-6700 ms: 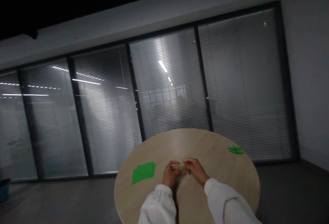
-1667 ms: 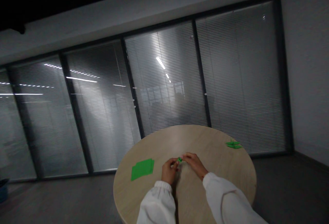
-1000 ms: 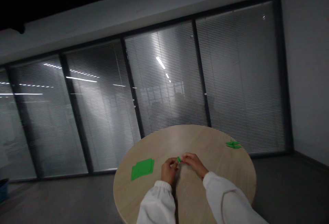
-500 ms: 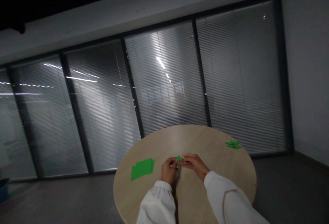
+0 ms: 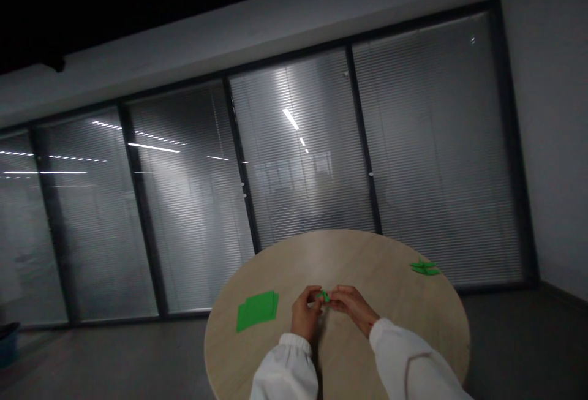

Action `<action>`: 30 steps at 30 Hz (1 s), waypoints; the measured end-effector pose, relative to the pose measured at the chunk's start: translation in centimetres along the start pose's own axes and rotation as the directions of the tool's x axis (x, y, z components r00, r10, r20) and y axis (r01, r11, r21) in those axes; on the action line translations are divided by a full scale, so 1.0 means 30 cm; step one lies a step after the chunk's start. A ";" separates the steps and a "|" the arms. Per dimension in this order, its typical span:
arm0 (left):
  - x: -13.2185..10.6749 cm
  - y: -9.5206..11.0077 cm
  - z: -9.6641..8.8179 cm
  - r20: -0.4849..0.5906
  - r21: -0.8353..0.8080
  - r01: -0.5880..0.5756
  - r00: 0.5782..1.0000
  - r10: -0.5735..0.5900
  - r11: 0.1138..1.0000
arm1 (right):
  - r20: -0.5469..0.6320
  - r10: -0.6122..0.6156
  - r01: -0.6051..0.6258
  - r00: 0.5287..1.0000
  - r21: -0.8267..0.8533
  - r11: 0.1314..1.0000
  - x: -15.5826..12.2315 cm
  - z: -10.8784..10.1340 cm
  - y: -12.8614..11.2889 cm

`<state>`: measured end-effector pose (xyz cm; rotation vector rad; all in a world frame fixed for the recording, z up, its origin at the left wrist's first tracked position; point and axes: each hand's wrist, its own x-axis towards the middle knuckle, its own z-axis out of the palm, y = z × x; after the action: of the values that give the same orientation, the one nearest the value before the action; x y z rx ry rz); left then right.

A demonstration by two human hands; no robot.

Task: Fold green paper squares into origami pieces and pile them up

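Observation:
Both of my hands meet over the middle of the round wooden table [image 5: 349,259]. My left hand [image 5: 304,314] and my right hand [image 5: 351,305] pinch a small folded green paper piece [image 5: 324,295] between their fingertips, just above the tabletop. Both arms wear white sleeves. A small stack of green paper squares [image 5: 256,310] lies to the left of my left hand. Folded green paper figures [image 5: 425,267] rest near the table's far right edge.
Behind the table runs a wall of glass panels with shut blinds [image 5: 298,161] in dark frames. A grey floor surrounds the table. A dark blue bin [image 5: 8,342] stands at the far left edge. The room is dim.
My fingers have worked the small green piece between them, staying pinched on it. The view has dipped slightly, so the table and hands sit lower in the picture.

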<state>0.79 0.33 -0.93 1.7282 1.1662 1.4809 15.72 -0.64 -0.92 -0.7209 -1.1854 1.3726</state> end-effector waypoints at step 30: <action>0.007 -0.052 0.012 -0.022 -0.178 0.140 0.989 -0.146 0.974 | -0.106 -0.082 0.059 0.991 -0.204 0.977 0.077 -0.033 0.145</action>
<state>0.76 1.25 -2.25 1.4744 1.1167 1.4846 14.70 2.40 -4.79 -0.8798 -1.2578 1.1479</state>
